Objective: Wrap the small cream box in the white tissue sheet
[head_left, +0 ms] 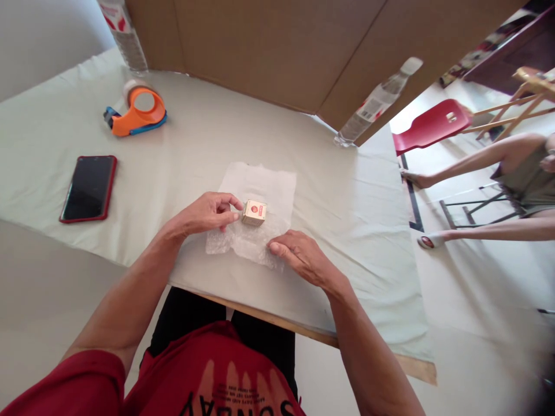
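Seen from my remote station, the counter (186,138), covered in pale cloth, carries all the objects named below. A cardboard panel (255,52) stands along its far side, with a clear bottle near each end: the left bottle (125,43) and the right bottle (373,108). A sheet of bubble wrap (277,190) lies spread near the front edge. My left hand (212,212) has a half-open grip, thumb and forefinger parted and empty, just beside the box. My right hand (301,254) has a curled grip at the wrap's near right part; I cannot tell whether it pinches the film. Farther left lie an orange tape dispenser (125,124) and a red-edged phone (89,188). Smallest, the box (254,212) rests on the wrap between both hands.
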A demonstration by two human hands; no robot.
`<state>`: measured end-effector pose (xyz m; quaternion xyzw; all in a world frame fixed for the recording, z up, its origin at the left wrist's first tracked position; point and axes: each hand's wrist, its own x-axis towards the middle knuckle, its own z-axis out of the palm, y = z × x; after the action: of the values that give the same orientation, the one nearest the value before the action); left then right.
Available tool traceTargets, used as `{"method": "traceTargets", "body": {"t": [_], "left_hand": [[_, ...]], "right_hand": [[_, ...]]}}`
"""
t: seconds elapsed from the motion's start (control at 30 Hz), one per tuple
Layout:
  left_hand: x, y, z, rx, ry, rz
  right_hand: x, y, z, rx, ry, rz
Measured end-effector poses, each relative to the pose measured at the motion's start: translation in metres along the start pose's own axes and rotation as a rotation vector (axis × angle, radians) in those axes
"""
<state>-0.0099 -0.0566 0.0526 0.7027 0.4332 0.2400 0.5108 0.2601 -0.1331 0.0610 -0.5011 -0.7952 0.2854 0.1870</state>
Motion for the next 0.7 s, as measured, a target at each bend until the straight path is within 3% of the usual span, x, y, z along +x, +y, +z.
{"method": "traceTargets", "body": {"t": [0.1, 0.23, 0.3, 0.43, 0.5, 0.6, 0.7], "left_hand": [[0.005, -0.003, 0.008, 0.17, 0.185, 0.165], [0.007, -0.012, 0.016, 0.291, 0.141, 0.363], [0.008, -0.018, 0.02, 0.338, 0.086, 0.367], [0.013, -0.03, 0.027, 0.472, 0.043, 0.299], [0.016, -0.035, 0.03, 0.538, 0.04, 0.283], [0.02, -0.038, 0.032, 0.604, 0.024, 0.273], [0.022, -0.037, 0.034, 0.637, 0.018, 0.259]], "right_hand": [[0.0, 0.001, 0.001, -0.02, -0.056, 0.029], [0.017, 0.003, 0.005, -0.023, 0.229, 0.028], [0.032, 0.003, 0.012, -0.08, 0.268, -0.033], [0.06, 0.009, 0.029, -0.158, 0.144, -0.075], [0.063, 0.017, 0.031, -0.145, 0.152, -0.084], [0.052, 0.037, 0.018, -0.107, 0.341, -0.069], [0.03, 0.067, -0.008, -0.127, 0.521, 0.058]]}}
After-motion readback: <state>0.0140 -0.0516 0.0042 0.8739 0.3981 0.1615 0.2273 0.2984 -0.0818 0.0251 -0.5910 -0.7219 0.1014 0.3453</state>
